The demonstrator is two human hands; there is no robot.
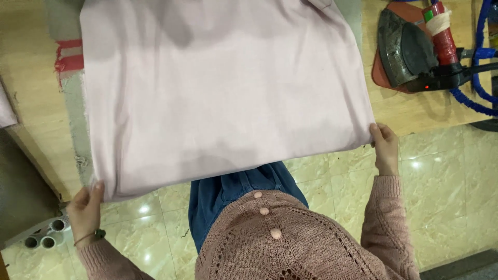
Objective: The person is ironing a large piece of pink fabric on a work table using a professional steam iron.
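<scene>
A large pale pink cloth [223, 88] lies spread over a padded wooden table [31, 98], its near edge hanging past the table's front. My left hand [87, 207] pinches the cloth's near left corner. My right hand [383, 146] grips the near right corner. Both arms wear a knitted pink cardigan, over blue jeans.
A dark steam iron [410, 46] rests on a reddish mat at the table's back right, with a red-wrapped handle and blue hose [474, 101] beside it. A grey pad with red marks [67, 57] shows at the cloth's left. Several white tubes [46, 236] lie on the tiled floor.
</scene>
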